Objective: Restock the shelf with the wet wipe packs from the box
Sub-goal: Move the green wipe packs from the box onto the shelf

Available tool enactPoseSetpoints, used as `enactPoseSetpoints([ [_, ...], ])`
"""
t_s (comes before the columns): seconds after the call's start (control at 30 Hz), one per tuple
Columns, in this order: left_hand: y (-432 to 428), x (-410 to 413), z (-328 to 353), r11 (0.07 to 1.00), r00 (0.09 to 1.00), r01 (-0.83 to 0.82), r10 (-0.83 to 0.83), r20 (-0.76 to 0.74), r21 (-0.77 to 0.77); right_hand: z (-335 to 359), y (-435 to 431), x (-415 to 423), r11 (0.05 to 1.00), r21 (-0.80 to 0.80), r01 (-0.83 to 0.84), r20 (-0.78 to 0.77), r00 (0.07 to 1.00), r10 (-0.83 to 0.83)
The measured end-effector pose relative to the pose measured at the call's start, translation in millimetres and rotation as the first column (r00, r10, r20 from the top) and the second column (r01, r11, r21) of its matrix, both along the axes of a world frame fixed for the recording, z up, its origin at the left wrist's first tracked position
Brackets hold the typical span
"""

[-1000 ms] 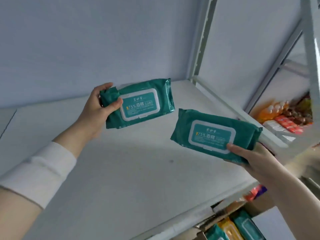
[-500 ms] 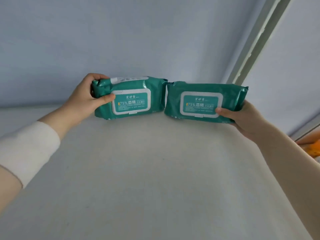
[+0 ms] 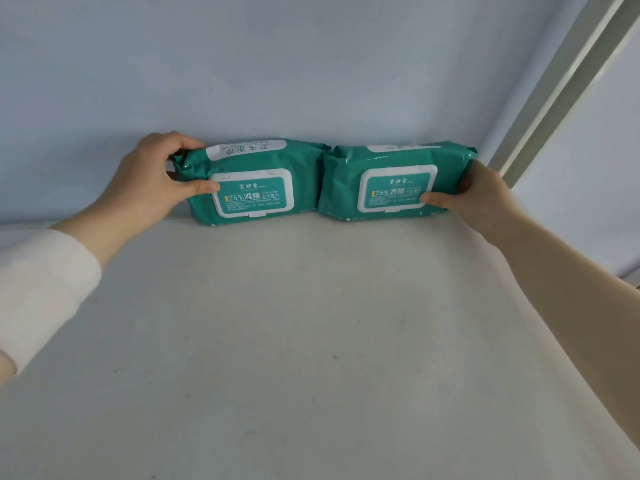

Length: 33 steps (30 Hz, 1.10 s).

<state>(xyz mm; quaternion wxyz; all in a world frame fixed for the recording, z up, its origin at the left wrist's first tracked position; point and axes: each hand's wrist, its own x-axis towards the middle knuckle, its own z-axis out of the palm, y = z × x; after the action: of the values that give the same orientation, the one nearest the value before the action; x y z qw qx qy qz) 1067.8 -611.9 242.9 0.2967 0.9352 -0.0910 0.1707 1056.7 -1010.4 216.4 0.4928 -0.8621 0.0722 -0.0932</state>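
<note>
Fig.: White shelf point(image 3: 311, 341) w/ pale back wall point(image 3: 277, 64) behind. Two teal wet wipe packs stood on edge at the rear, lids facing out, inner ends touching: left pack point(image 3: 256, 188) and right pack point(image 3: 394, 181); whether they touched the wall could not be told. Left hand point(image 3: 156, 181) gripped the left pack's outer end, thumb on front, fingers curled over the top; right hand point(image 3: 485, 195) held the right pack's outer end likewise. Progress, est.: two packs positioned, not yet released; row space remained; box not in view, so remaining stock unknown.
</note>
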Motion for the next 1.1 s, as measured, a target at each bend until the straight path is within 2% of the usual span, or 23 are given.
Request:
enactPoseSetpoints([
  [0.13, -4, -7, 5, 0.999, 0.999, -0.028, 0.027, 0.041, 0.029, -1, -2, 1, 0.998, 0.029, -0.063, -0.024, 0.998, 0.064],
  [0.2, -6, -8, 7, 0.999, 0.999, -0.035, 0.034, 0.037, 0.028, -4, -5, -1, 0.996, -0.057, -0.063, -0.057, 0.997, 0.060],
  [0.3, -8, -8, 10, 0.999, 0.999, -0.044, 0.044, 0.025, 0.015, -7, -5, 0, 0.987, -0.160, 0.017, -0.049, 0.998, -0.025],
  [0.57, -10, -6, 4, 0.998, 0.996, -0.055, 0.052, 0.066, 0.032, -10, 11, 1, 0.961, -0.231, 0.152, 0.001, 0.988, -0.156],
  [0.7, -12, -13, 7, 0.988, 0.989, -0.093, 0.078, 0.125, 0.123, -2, 24, -9, 0.927, -0.313, 0.205, -0.055, 0.971, -0.233],
  [0.8, -17, -29, 10, 0.950, 0.968, -0.105, 0.030, 0.248, 0.293, 10, 40, -30, 0.920, -0.282, 0.270, -0.154, 0.934, -0.322],
  [0.9, -25, -52, 18, 0.888, 0.951, -0.036, -0.111, 0.289, 0.458, 21, 62, -69, 0.864, -0.418, 0.281, -0.117, 0.926, -0.358],
  [0.97, -35, -72, 22, 0.812, 0.965, 0.076, -0.207, 0.164, 0.578, 28, 78, -105, 0.801, -0.560, 0.211, -0.120, 0.936, -0.330],
  [1.03, -48, -95, 23, 0.638, 0.955, 0.211, -0.296, -0.017, 0.740, 32, 92, -144, 0.700, -0.704, 0.118, -0.152, 0.938, -0.311],
  [1.1, -60, -126, 25, 0.447, 0.924, 0.289, -0.361, -0.125, 0.847, 34, 106, -188, 0.587, -0.809, 0.040, -0.187, 0.929, -0.321],
])
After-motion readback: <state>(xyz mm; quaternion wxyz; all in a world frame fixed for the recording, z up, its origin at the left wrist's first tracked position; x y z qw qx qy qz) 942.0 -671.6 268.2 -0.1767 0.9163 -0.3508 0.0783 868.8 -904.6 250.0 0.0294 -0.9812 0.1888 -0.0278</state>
